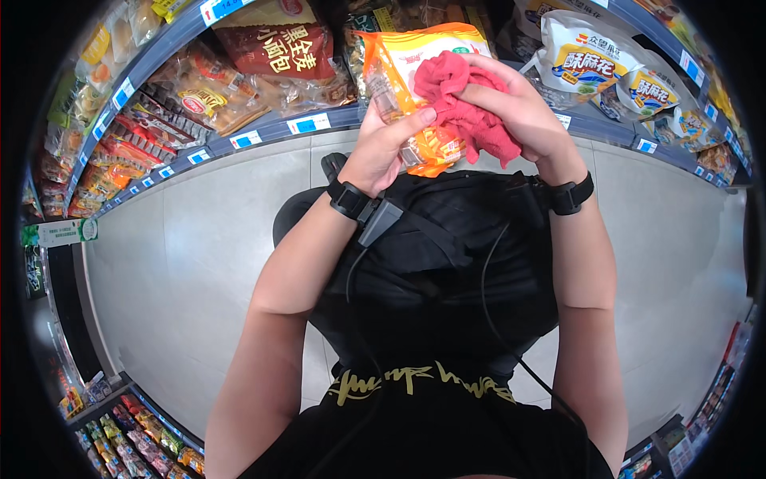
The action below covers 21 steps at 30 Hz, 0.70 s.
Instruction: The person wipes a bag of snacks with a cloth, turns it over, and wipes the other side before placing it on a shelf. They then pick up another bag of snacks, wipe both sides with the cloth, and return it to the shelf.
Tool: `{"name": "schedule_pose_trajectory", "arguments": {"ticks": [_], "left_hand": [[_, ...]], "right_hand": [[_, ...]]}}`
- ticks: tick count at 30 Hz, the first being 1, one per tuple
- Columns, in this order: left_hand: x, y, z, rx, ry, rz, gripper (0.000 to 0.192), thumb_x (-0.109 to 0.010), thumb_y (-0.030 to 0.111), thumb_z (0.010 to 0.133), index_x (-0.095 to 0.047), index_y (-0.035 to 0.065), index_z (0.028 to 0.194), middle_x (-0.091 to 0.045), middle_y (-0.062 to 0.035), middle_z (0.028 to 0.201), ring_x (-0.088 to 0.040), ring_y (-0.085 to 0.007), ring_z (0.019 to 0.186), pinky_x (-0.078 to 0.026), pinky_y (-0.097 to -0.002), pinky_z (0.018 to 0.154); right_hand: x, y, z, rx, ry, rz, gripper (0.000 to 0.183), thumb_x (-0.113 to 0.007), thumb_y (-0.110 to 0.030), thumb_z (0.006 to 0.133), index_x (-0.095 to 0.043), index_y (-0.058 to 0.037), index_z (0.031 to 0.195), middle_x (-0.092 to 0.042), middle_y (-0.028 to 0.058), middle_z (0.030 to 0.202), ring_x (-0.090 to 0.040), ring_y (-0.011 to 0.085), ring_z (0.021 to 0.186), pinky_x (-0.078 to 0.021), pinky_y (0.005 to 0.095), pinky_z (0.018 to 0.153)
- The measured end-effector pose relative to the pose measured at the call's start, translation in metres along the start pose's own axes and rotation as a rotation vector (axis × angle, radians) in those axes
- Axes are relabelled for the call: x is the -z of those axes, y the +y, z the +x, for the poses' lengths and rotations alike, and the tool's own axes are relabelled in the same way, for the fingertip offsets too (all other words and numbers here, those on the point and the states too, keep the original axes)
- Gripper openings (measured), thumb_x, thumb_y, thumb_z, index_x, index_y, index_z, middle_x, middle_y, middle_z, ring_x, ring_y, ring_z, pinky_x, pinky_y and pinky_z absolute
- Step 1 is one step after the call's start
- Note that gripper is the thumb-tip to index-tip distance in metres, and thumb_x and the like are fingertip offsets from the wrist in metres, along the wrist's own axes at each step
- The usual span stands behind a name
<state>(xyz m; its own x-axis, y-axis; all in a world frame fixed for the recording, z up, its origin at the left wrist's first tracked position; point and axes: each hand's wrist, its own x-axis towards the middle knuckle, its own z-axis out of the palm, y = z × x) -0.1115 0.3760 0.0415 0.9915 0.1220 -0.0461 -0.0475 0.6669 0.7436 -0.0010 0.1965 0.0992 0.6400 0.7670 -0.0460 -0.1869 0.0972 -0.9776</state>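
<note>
My left hand [386,141] grips the lower left side of an orange, yellow and white plastic snack packet [392,57], its thumb across the front. Bunched in my right hand [523,111] is a red cloth [455,96], which lies against the right part of the packet's face and covers much of it. The packet is held tilted above my knees, just in front of the shelf edge. Part of the fingers of both hands is hidden behind the packet and the cloth.
A curved-looking shelf edge [224,145] with price tags runs across the front. On it stand a dark red bread bag [272,39], a bag of small breads [206,99] and white snack pouches [583,60]. Cables run from wrist-worn devices [381,223]. More stocked shelves [140,440] are at lower left.
</note>
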Motion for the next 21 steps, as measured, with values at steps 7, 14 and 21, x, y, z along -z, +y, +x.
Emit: {"name": "schedule_pose_trajectory", "arguments": {"ticks": [7,14,21], "left_hand": [[-0.003,0.003,0.000,0.003,-0.039,0.045,0.075,-0.075,-0.007,0.087,-0.036,0.0067,0.149,-0.057,-0.0132,0.142,-0.062,-0.0251,0.128,-0.055,-0.0440,0.106],[-0.011,0.000,-0.005,-0.110,-0.050,0.066,0.096,-0.073,-0.016,0.081,-0.019,0.0124,0.155,-0.052,-0.0152,0.145,-0.058,-0.0290,0.132,-0.053,-0.0462,0.108],[-0.006,-0.002,-0.005,-0.111,-0.016,0.090,0.097,-0.070,-0.019,0.081,-0.017,0.0139,0.155,-0.051,-0.0149,0.145,-0.058,-0.0286,0.132,-0.053,-0.0463,0.108]], "right_hand": [[0.009,-0.004,0.005,0.303,0.200,0.132,0.033,-0.064,-0.011,0.101,-0.061,-0.0010,0.132,-0.070,0.0084,0.118,-0.069,0.0159,0.107,-0.0565,0.0293,0.090],[0.024,0.002,0.021,0.518,0.548,0.242,0.043,-0.065,-0.013,0.100,-0.052,-0.0002,0.139,-0.065,0.0119,0.129,-0.067,0.0182,0.113,-0.0555,0.0303,0.094],[-0.006,0.015,0.016,0.459,0.270,-0.242,0.060,-0.074,-0.019,0.094,-0.049,-0.0035,0.146,-0.059,0.0124,0.138,-0.060,0.0195,0.124,-0.0472,0.0342,0.107]]}}
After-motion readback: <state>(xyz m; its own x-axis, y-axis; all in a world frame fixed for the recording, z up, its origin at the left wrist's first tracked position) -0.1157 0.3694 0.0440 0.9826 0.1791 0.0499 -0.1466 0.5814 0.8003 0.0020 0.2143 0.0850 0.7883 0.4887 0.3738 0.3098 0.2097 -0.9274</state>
